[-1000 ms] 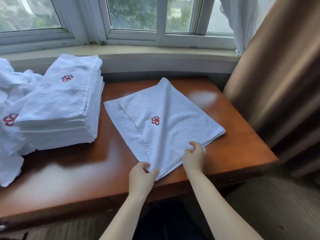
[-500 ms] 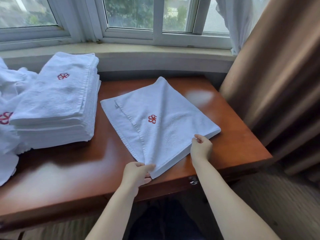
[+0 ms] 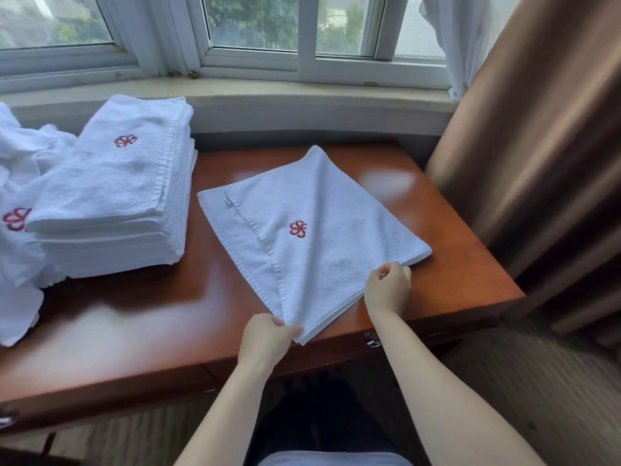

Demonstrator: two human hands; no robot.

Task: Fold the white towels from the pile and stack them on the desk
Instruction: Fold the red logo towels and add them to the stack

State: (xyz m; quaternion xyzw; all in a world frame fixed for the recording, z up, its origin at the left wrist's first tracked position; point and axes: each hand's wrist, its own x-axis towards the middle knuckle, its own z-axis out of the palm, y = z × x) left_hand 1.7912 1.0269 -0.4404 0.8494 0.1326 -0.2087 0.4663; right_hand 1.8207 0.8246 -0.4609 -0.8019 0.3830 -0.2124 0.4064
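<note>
wooden desk (image 3: pixel 141 317) under the window, stack of folded towels (image 3: pixel 114 196) at the back left with the loose pile (image 3: pixel 16 237) beside it. half-folded white towel (image 3: pixel 312 237) lies mid-desk, red logo up. left hand (image 3: pixel 265 338) pinches its near corner, right hand (image 3: pixel 388 287) fingers curled gripping the right edge.

Towel (image 3: pixel 322 237): I see white terry cloth, nubby and matt, with a flat woven hem band and a red stitched emblem.
Stack (image 3: pixel 114 196): at nine o'clock, the same matt terry, layered edges ribbed.
Desk (image 3: pixel 161 317): reddish-brown wood, smooth and glossy, throwing back window glare.
Curtain (image 3: pixel 537 156): at three o'clock, brown cloth with a soft sheen.
</note>
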